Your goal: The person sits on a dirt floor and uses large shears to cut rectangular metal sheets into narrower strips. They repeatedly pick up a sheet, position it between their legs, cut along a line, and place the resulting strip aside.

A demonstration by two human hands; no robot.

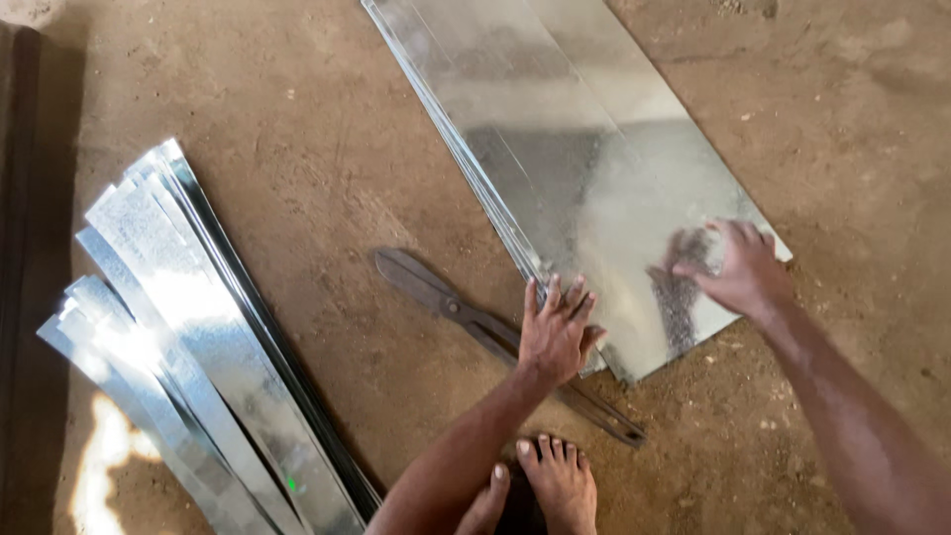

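Fingers (551,297) of the left hand (555,337) are spread apart and pressed flat on the near left corner of a stack of galvanised metal sheets (575,149), clamped on nothing. Fingers (728,238) of the right hand (743,272) are slightly curled and loosely apart, their tips resting on the near right corner of the same stack; whether they pinch the edge cannot be told. The stack lies on the dirt floor (327,168), running from the hands away toward the upper edge of the view, its top sheet mirroring light and the shadow of the right hand. Tin snips (495,337) lie on the floor just beside the stack's left edge, blades shut, passing under the left hand's wrist, handles reaching below the stack's near corner. A fan of cut metal strips (198,347) lies well apart to the left of the stack. Bare feet (555,485) stand on the floor below the stack, near the snips' handles.
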